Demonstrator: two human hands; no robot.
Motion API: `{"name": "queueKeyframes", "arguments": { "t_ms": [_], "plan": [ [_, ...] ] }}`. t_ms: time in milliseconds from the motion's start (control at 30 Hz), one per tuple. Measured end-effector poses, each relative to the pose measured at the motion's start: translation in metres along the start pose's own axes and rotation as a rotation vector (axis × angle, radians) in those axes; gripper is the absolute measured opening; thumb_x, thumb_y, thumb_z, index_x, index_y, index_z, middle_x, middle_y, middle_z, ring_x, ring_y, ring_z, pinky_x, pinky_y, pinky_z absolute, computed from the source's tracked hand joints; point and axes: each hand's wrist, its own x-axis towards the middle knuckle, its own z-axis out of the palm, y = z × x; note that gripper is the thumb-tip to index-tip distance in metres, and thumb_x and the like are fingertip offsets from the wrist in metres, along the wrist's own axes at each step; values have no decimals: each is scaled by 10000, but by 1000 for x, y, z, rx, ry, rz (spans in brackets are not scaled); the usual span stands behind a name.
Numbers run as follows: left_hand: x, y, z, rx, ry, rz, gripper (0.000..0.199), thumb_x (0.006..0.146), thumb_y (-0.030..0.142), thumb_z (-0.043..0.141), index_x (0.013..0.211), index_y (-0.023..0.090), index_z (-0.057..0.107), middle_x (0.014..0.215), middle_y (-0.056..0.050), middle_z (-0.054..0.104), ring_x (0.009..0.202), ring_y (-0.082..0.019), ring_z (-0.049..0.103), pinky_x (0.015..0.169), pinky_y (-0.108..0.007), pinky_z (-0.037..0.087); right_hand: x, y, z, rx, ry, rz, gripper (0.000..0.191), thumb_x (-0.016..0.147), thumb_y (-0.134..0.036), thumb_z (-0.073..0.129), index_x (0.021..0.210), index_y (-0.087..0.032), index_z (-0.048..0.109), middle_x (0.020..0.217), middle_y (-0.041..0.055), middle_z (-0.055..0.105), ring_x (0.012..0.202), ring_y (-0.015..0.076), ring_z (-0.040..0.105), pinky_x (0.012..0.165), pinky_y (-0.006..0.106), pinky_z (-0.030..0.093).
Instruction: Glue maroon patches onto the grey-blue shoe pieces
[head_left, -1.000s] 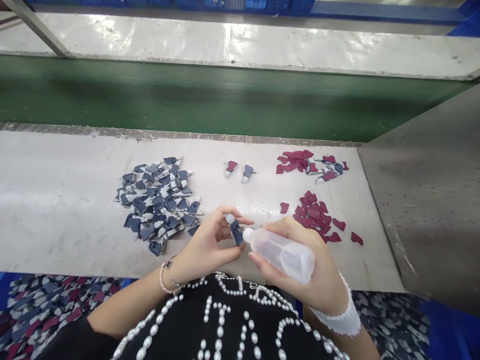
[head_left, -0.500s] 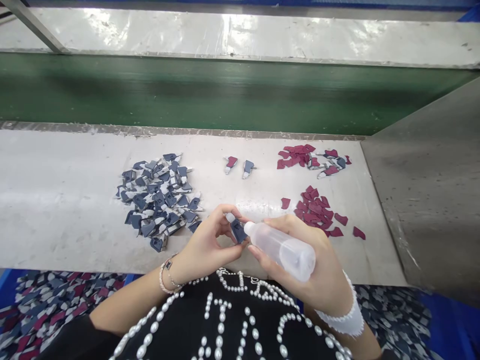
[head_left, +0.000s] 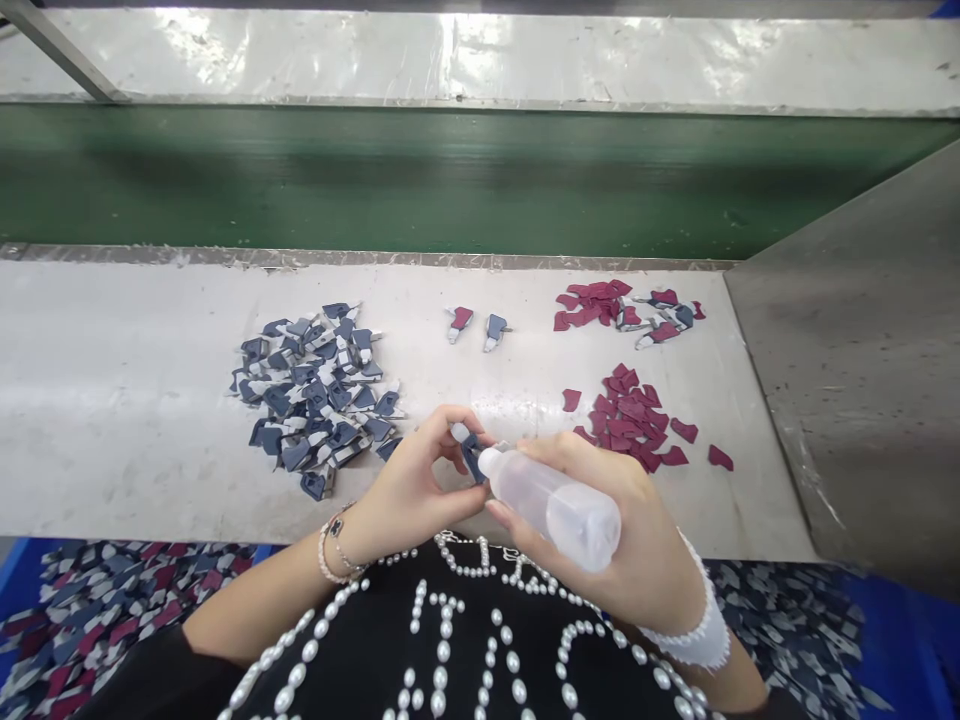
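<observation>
My left hand [head_left: 427,475] pinches a small dark blue plastic part [head_left: 470,455] with a light grey tip, held above the near edge of the table. In my right hand [head_left: 611,505] is a translucent squeeze bottle [head_left: 551,503] with a white cap, tilted so that its nozzle end points at the blue part. The cap touches or nearly touches the part; the very tip of the nozzle is hidden. Left of my hands lies a heap of similar blue and grey parts [head_left: 315,390]. To the right is a pile of flat maroon pieces [head_left: 630,420].
Two single parts, one with a maroon face [head_left: 460,320] and one blue [head_left: 495,330], lie mid-table. More maroon pieces [head_left: 592,303] and several assembled parts [head_left: 660,328] sit back right. A green belt [head_left: 450,185] runs behind; a metal panel [head_left: 862,350] bounds the right. Filled blue bins [head_left: 15,580] stand below.
The bottle in my right hand has shifted slightly left and down, and now covers more of the blue part. That part has turned to show a narrower side.
</observation>
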Motion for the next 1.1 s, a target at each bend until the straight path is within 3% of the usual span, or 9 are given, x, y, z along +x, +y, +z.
{"name": "queueKeyframes", "arguments": {
  "t_ms": [167,433,567,767,967,1100],
  "plan": [
    [-1,-5,-1,46,1,-15,444,733,31,702,1079,241,519,1065,-22,632,852,-148,583,756,-272,487,0,-3,-3,2,-82,27,152,880,-270,693,958,-209,579,731,-23,667,568,128,633,503,249,482],
    [-2,-7,-3,101,-20,11,442,735,54,701,1088,245,517,1038,-25,641,785,-143,532,738,-282,468,1,-3,-5,33,-66,30,139,884,-273,687,923,-225,563,729,-34,640,563,119,615,510,244,477],
    [-1,-7,-4,125,-10,-11,475,706,8,675,1087,242,514,1028,-19,658,806,-150,575,732,-282,460,-1,-4,-7,-5,-137,49,144,885,-284,696,928,-223,573,682,-48,598,523,108,570,484,245,444],
    [0,-5,-5,184,-57,11,480,719,54,719,1102,253,508,1042,-5,666,801,-144,617,725,-278,463,2,-4,-9,18,-103,28,156,884,-255,697,922,-220,550,728,-49,609,561,99,583,509,234,437],
    [0,-6,-6,195,-35,-17,454,739,74,725,1106,236,511,1030,-19,679,842,-165,647,725,-286,456,-4,-1,-13,-25,-204,23,210,910,-313,671,820,-241,495,642,-62,530,514,112,534,463,264,400],
    [0,-5,-5,175,-45,-16,452,735,61,721,1095,235,511,1017,-11,674,836,-154,639,740,-283,463,-5,-1,-12,-1,-201,61,178,911,-332,680,872,-236,534,672,-54,577,530,115,561,476,264,418]
  ]
}}
